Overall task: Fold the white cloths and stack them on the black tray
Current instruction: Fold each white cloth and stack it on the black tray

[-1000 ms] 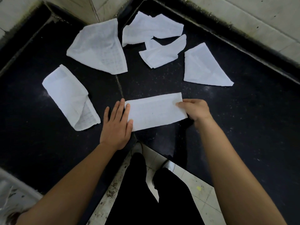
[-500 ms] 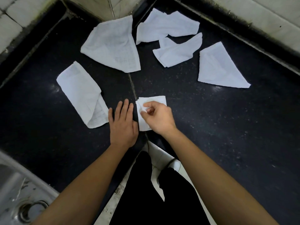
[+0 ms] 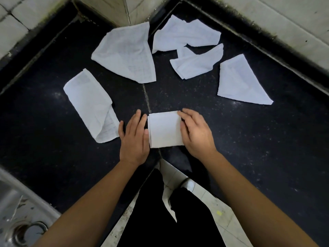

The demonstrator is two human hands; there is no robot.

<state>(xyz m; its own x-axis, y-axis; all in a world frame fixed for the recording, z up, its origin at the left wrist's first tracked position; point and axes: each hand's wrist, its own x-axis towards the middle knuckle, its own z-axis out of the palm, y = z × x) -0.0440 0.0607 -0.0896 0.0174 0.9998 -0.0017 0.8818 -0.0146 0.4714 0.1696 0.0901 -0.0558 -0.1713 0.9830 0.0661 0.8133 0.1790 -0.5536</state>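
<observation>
white cloth [image 3: 165,129] folded small, square

Black speckled corner bench [image 3: 249,139], seam [image 3: 146,98] down the middle. Six white cloths lie on it:
- folded square [image 3: 165,129] near the front edge
- half-folded long cloth [image 3: 89,104] at left
- loose cloth [image 3: 126,54] back left
- back cloth [image 3: 185,34] just beside crumpled cloth [image 3: 195,63]
- triangle cloth [image 3: 238,81] at right

Left hand [image 3: 134,138] lies flat on the bench beside the square.

The folded cloth [image 3: 165,129] is seen as plain white; a faint grid weave is shown on the white cloth [image 3: 124,54] beyond it. The surface [image 3: 249,139] is speckled black.
</observation>
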